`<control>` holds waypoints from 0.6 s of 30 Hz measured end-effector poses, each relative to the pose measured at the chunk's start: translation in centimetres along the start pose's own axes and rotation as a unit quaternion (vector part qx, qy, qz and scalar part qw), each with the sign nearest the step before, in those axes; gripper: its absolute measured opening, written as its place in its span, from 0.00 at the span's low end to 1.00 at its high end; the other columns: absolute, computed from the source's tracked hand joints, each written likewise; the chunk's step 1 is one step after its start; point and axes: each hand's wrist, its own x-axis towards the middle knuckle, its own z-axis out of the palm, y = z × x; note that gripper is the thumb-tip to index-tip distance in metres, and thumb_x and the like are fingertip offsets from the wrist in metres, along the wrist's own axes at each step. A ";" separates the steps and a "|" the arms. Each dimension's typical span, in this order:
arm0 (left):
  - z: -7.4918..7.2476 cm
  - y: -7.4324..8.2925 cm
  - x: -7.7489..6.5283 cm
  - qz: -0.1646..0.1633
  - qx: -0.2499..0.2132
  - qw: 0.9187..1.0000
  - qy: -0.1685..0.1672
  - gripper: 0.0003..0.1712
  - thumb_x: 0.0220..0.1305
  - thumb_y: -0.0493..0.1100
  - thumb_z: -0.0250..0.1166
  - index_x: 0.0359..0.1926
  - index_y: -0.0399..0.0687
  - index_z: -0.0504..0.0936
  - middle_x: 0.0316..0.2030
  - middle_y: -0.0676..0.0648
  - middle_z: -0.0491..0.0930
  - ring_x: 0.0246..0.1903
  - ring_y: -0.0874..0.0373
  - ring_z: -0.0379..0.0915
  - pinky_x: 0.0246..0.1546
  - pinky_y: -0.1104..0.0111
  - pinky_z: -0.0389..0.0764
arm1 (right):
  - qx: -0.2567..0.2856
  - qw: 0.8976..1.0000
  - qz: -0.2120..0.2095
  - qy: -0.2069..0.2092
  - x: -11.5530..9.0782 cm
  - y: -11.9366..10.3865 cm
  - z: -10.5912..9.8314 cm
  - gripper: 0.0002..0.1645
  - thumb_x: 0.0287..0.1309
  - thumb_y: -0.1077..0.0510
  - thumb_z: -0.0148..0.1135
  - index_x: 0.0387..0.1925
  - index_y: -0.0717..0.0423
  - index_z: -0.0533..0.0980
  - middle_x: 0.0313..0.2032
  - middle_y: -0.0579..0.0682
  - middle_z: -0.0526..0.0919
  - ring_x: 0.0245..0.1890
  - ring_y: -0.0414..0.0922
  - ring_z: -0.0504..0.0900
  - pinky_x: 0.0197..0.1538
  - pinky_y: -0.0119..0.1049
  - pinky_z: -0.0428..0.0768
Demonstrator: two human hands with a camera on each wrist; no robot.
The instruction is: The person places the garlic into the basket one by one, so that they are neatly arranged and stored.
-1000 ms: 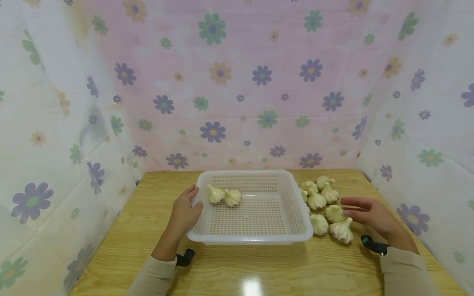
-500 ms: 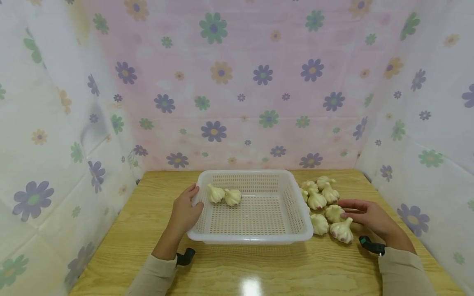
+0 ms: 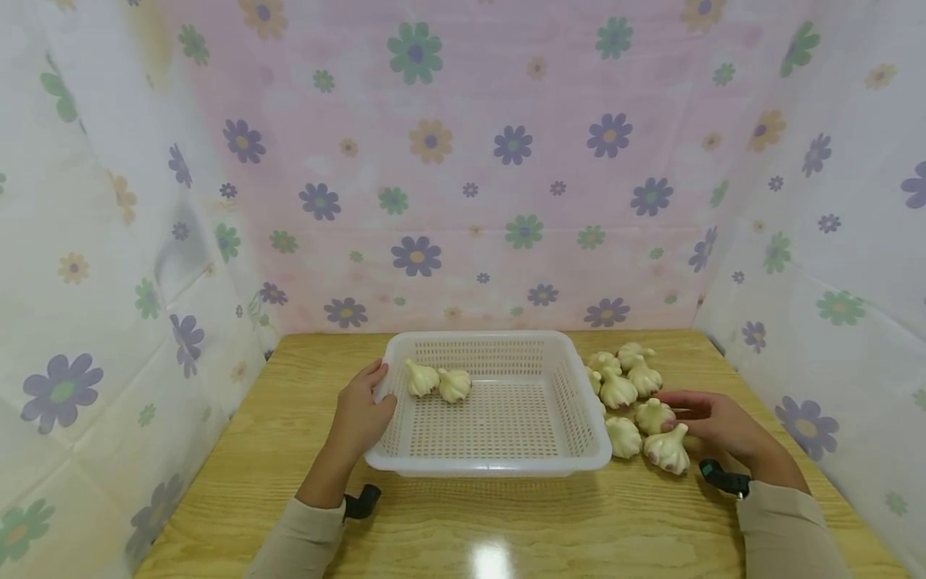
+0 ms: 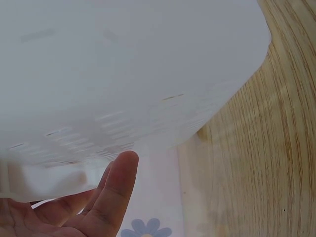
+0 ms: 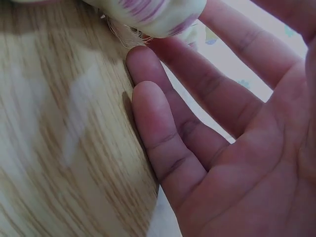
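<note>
My left hand [image 3: 364,410] grips the left rim of a white plastic basket [image 3: 488,466]; its thumb lies over the rim and its fingers are outside, below the basket wall [image 4: 123,59] in the left wrist view. Two garlic bulbs [image 3: 454,386] sit side by side in the basket's left part. My right hand [image 3: 723,422] pinches a garlic bulb [image 3: 653,416] right of the basket, thumb in front and forefinger behind. In the right wrist view, a purple-streaked garlic bulb [image 5: 158,15] lies at the fingers, partly cut off by the frame.
Several more garlic bulbs [image 3: 618,390] cluster against the basket's right side. One garlic bulb [image 3: 667,450] lies just in front of the pinched one. The wooden table [image 3: 434,531] is enclosed by flowered cloth [image 3: 477,217] at the back and sides.
My right hand has moved left onto the garlic bulb, and its thumb and forefinger have closed around it. The left hand and basket stay in place.
</note>
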 end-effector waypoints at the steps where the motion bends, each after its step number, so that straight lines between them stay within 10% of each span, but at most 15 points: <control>1: 0.0 0.0 0.0 0.000 -0.001 1.000 -0.001 0.36 0.64 0.38 0.59 0.72 0.32 0.69 0.77 0.40 0.63 0.77 0.39 0.56 0.71 0.46 0.66 | -0.004 1.000 0.004 0.004 0.0 0.0 0.0 0.34 0.69 0.57 0.65 0.71 0.65 0.70 0.56 0.23 0.79 0.53 0.31 0.83 0.50 0.31 0.84; 18: 0.1 -0.4 0.2 -0.002 0.009 1.000 -0.001 0.36 0.64 0.39 0.59 0.73 0.34 0.69 0.77 0.41 0.63 0.77 0.39 0.56 0.71 0.46 0.66 | -0.027 0.997 0.051 0.052 0.0 -0.3 -0.3 0.39 0.65 0.50 0.70 0.71 0.63 0.70 0.58 0.44 0.84 0.48 0.33 0.86 0.49 0.35 0.86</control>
